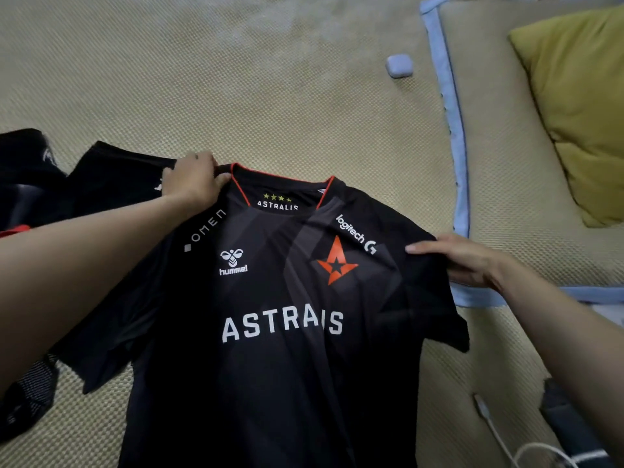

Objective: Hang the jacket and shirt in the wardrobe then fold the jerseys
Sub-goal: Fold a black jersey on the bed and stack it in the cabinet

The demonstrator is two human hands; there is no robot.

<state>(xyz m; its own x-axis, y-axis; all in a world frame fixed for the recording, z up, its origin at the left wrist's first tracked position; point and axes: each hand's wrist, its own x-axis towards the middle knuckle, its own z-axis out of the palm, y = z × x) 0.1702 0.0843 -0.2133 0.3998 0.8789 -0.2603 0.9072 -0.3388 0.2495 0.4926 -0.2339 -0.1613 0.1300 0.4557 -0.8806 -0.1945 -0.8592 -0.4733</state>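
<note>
While spread for folding: black jersey (pixel 280 319) lies front up on the woven mat (pixel 270 79), collar away from the person; it looks ready to be squared up
Left hand (pixel 194 180): fingers clenched on the shoulder seam beside the collar, likely to pull the cloth taut
Right hand (pixel 462 261): fingers nearly straight, thumb on top, pinching the other shoulder's edge
Nearby: more dark clothes (pixel 67 184) bunched at left; yellow pillow (pixel 580 106) well apart; white cable (pixel 499 434) near the hem

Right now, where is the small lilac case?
In the head view, the case lies upper right on the mat, just left of the blue-edged cushion, beyond the jersey.
</note>
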